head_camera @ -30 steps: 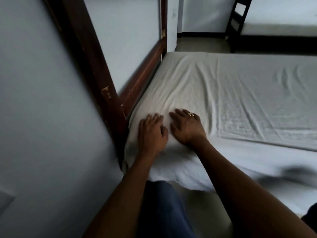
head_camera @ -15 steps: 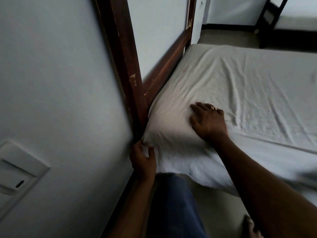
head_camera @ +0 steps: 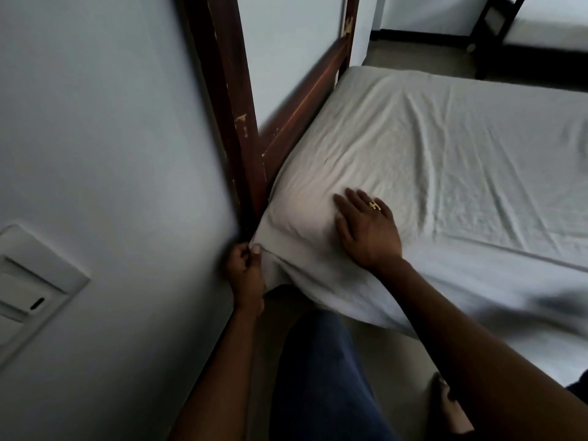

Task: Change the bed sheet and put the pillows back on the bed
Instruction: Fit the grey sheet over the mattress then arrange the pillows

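Head view, looking down at the near corner of a bed: a white bed sheet, creased in long soft folds, covers the mattress from the far end to the corner closest to me, where it bulges over the rounded mattress corner and hangs in a loose flap below it. My left hand is low in the narrow gap between the bed and the pale wall, its fingers curled and pinching the hanging edge of the sheet just beside the foot of a dark wooden bedpost. My right hand lies flat on top of the sheet just inside the corner, fingers straight and slightly spread, palm pressing down, gripping nothing; a gold ring shows on one finger. From the post a wooden side rail with chipped varnish runs along the wall side of the mattress to a second post at the far end. A white switch plate sits on the wall at the lower left. Below my arms are my leg in blue cloth, a bare foot and light floor. At the top right stands part of another bed with a dark frame
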A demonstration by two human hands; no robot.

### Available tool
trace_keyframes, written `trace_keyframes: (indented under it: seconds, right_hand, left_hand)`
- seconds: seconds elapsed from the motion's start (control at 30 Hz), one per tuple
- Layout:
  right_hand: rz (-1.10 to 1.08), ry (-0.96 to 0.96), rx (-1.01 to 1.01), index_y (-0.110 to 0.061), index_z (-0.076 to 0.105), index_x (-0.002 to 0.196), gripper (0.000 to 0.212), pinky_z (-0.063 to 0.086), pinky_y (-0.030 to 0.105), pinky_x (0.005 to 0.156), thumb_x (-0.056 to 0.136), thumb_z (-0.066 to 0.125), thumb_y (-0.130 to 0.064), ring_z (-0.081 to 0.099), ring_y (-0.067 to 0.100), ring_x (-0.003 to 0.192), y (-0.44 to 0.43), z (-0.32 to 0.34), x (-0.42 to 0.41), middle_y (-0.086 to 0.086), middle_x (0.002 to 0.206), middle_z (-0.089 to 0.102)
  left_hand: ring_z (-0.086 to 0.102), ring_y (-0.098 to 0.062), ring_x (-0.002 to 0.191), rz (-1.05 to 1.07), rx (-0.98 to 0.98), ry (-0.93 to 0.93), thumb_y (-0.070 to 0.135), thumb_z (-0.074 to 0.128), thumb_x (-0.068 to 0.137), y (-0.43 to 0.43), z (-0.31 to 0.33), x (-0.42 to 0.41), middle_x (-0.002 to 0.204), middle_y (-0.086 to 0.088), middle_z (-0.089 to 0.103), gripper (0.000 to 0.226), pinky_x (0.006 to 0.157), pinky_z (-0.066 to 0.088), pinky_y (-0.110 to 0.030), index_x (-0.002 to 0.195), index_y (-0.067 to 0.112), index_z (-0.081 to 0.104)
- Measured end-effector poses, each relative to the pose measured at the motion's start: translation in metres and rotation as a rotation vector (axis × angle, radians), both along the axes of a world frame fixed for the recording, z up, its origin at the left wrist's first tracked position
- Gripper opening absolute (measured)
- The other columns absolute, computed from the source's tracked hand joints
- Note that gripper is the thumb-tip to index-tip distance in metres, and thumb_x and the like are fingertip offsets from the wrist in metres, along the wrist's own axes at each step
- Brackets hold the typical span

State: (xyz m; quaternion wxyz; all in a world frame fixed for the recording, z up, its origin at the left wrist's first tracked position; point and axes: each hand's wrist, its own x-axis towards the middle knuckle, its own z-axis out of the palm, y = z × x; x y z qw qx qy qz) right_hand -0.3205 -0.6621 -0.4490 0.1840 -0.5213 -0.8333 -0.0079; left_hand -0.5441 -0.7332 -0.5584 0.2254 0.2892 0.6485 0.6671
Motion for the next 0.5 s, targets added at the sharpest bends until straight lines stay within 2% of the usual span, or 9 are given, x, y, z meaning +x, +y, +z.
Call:
trace_keyframes:
  seconds: [0.03,0.1,0.17,0.23,0.3,0.4,0.43,0.5]
  right_hand:
    - [-0.001,0.041,-0.037,-0.023,0.054,0.145,0.056,0.031,0.047,0.118,0.099,0.033,-0.046,0.041,0.026,0.145,0.002,0.002,0.001,0.006,0.153,0.049]
    - [0.01,0.169,-0.113,-0.023,0.062,0.138,0.052,0.035,0.045,0.117,0.094,0.044,-0.046,0.046,0.025,0.142,0.007,0.006,0.006,0.004,0.148,0.056]
    - [0.039,0.319,-0.113,-0.019,0.071,0.124,0.036,0.042,0.036,0.11,0.091,0.061,-0.03,0.059,0.026,0.129,0.008,0.012,0.008,0.005,0.134,0.067]
    - [0.045,0.419,-0.086,-0.016,0.075,0.113,0.026,0.047,0.029,0.096,0.088,0.068,-0.012,0.067,0.023,0.107,0.002,0.015,0.008,0.003,0.119,0.073]
    - [0.038,0.473,-0.068,-0.016,0.075,0.109,0.025,0.049,0.027,0.091,0.086,0.068,-0.008,0.066,0.017,0.098,-0.005,0.017,0.008,0.0,0.114,0.074]
    - [0.039,0.506,-0.062,-0.017,0.075,0.112,0.03,0.043,0.019,0.093,0.085,0.066,-0.007,0.064,0.013,0.108,-0.009,0.012,0.01,-0.004,0.118,0.073]
    - [0.028,0.516,-0.06,-0.016,0.074,0.115,0.033,0.041,0.018,0.094,0.085,0.065,-0.006,0.063,0.013,0.112,-0.009,0.012,0.01,-0.006,0.121,0.072]
    - [-0.004,0.564,-0.032,-0.016,0.073,0.117,0.036,0.041,0.019,0.098,0.085,0.062,-0.007,0.061,0.013,0.117,-0.01,0.013,0.011,-0.007,0.124,0.07]
  left_hand:
    - [0.055,-0.003,0.071,0.001,-0.004,-0.103,0.013,0.062,0.099,0.0,-0.007,-0.004,0.083,0.0,0.064,0.008,0.07,0.046,-0.025,0.091,0.016,0.064]
    - [0.057,-0.015,0.08,0.002,-0.033,-0.266,0.013,0.059,0.101,-0.002,-0.021,-0.009,0.085,-0.003,0.066,0.015,0.075,0.048,-0.03,0.088,0.017,0.067]
    - [0.055,-0.019,0.081,0.008,-0.102,-0.316,0.013,0.058,0.102,-0.001,-0.03,-0.01,0.082,-0.006,0.065,0.017,0.074,0.046,-0.032,0.089,0.009,0.069]
    - [0.052,-0.017,0.077,0.045,-0.169,-0.226,0.013,0.06,0.101,0.006,-0.028,-0.008,0.077,-0.009,0.063,0.021,0.068,0.043,-0.03,0.089,-0.001,0.071]
    - [0.05,-0.017,0.072,0.084,-0.196,-0.145,0.015,0.065,0.098,0.014,-0.024,-0.007,0.073,-0.01,0.061,0.024,0.065,0.041,-0.031,0.079,0.0,0.071]
    - [0.048,-0.014,0.064,0.119,-0.242,-0.11,0.03,0.073,0.09,0.019,-0.031,-0.01,0.062,-0.007,0.059,0.036,0.057,0.046,-0.038,0.06,0.014,0.063]
    - [0.05,-0.014,0.062,0.13,-0.251,-0.099,0.031,0.074,0.088,0.016,-0.033,-0.01,0.062,-0.006,0.061,0.035,0.057,0.048,-0.039,0.06,0.014,0.062]
    - [0.06,-0.021,0.065,0.189,-0.202,-0.019,0.018,0.074,0.088,0.004,-0.027,-0.003,0.068,-0.009,0.067,0.02,0.062,0.05,-0.037,0.069,0.016,0.069]
